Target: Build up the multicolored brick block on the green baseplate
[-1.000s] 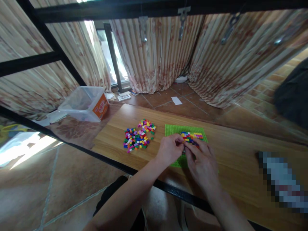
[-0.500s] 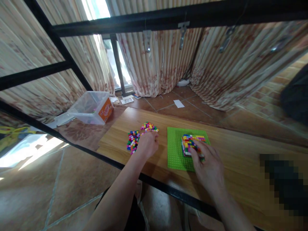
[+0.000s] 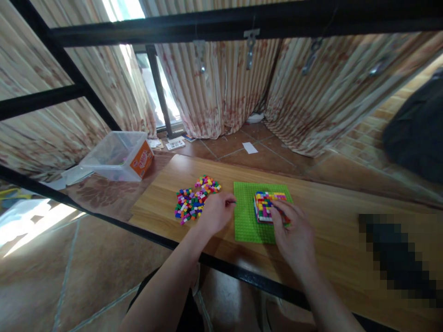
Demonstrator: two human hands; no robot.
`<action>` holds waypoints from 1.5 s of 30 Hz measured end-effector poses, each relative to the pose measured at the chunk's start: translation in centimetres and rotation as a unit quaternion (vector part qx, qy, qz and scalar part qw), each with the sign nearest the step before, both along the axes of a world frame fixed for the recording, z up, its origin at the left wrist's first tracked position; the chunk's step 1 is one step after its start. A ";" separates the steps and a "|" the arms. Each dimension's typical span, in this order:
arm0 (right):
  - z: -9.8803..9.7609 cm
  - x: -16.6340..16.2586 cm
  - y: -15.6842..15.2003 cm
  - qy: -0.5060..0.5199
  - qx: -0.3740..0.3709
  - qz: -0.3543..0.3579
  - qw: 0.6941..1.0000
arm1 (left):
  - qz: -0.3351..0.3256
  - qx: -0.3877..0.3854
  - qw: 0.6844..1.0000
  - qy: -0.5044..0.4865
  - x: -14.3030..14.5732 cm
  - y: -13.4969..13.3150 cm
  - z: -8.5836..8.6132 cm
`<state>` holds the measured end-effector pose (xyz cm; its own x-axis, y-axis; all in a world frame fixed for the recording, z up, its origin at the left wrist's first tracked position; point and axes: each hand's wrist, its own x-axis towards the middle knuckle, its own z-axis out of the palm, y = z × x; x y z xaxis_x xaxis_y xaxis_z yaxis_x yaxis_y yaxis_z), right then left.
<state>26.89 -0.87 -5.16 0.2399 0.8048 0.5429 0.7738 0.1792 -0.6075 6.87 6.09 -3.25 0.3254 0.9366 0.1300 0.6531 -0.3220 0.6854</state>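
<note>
My left hand is closed in a pinch between the brick pile and the green baseplate, with a small dark toy brick at its fingertips. To its left lies a loose pile of small multicoloured bricks. A low, layered block of multicoloured bricks sits on the green studded baseplate. Over the right part of this block, my right hand has thumb and forefinger brought together at its top. Whatever those fingertips pinch is too small to make out, and the hand hides the block's right front corner.
The wooden bench has a black front rail. A clear plastic box with an orange label stands on the floor at left. Black metal bars cross above the bench, before patterned curtains.
My left hand has moved right, away from the pile towards the baseplate, with a small dark brick. My right thumb and forefinger have drawn together over the brick block. The view has shifted slightly.
</note>
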 end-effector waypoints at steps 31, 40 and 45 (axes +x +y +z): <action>-0.1 0.4 -0.7 -0.044 0.013 0.060 0.997 | -0.030 -0.030 0.983 -0.176 5.9 -2.3 -1.1; -0.8 0.6 -0.6 -0.121 0.033 0.059 0.990 | -0.029 -0.034 0.983 -0.177 6.0 -2.3 -1.2; -1.1 0.6 -0.5 -0.134 0.037 0.050 0.989 | -0.023 -0.046 0.980 -0.193 6.0 -2.3 -1.5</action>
